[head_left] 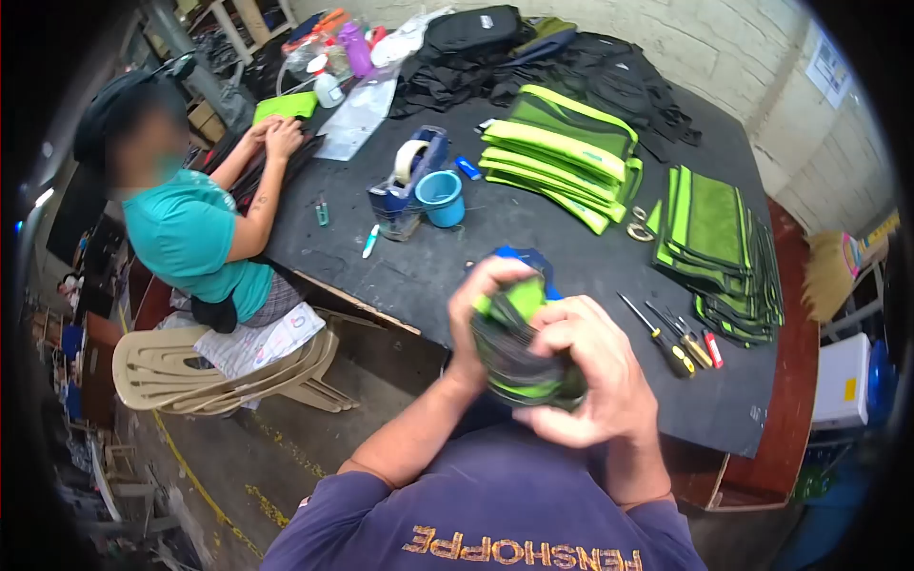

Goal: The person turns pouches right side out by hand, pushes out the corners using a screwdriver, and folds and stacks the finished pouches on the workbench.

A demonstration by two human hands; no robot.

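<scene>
Close in front of my chest, a folded or bunched piece of black and lime-green fabric [514, 357] is held up between both hands, slightly blurred. My left hand [468, 319] wraps its left and upper side. From the right, my right hand [609, 376] grips it with curled fingers, thumb underneath. Beyond it on the table lies a stack of lime-edged black mesh fabric pieces [562, 152]. A second stack of green and black pieces [709, 228] is farther right. Scissors [640, 226] lie between the stacks. A blue item [526, 257] is partly hidden behind my hands.
Screwdrivers [657, 333] and a red-and-white cutter [713, 349] lie at right on the black table [333, 257]. A tape dispenser [407, 176] and blue cup [440, 200] stand centre-left. A co-worker [195, 228] handles material at left, near stacked plastic chairs [162, 371]. Black bags [619, 81] lie behind.
</scene>
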